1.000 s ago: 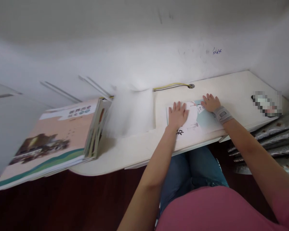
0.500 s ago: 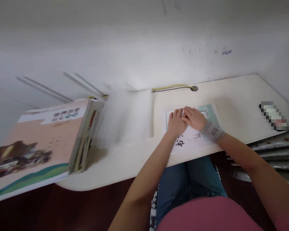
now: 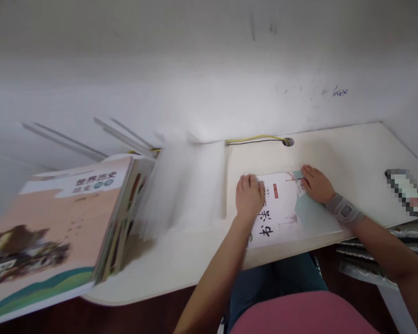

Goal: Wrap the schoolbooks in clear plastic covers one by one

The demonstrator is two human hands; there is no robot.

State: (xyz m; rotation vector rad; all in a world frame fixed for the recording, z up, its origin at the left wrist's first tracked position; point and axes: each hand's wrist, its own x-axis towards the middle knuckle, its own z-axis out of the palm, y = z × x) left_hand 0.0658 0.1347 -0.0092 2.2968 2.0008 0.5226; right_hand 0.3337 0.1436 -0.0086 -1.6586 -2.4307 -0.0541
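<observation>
A calligraphy workbook (image 3: 282,222) with a white and pale green cover and black characters lies on the white desk. It appears to be in a clear cover. My left hand (image 3: 250,195) rests at the book's left edge, its fingers pointing away from me and lightly bent. At the far right corner, my right hand (image 3: 316,184) lies with fingers stretched out on the cover. A grey band is around the right wrist. Neither hand visibly grips anything.
Left of the workbook lies a blurred pile of translucent sheets (image 3: 191,185). A stack of books (image 3: 69,204) with a pink history cover stands further left. At the right edge is a pixelated phone (image 3: 407,190). Yellow and black cables (image 3: 257,138) run along the wall into a desk hole.
My hands were together on the workbook's upper part; they have moved apart, left hand to the left edge, right hand to the right corner. More of the cover shows. The camera view has tilted slightly.
</observation>
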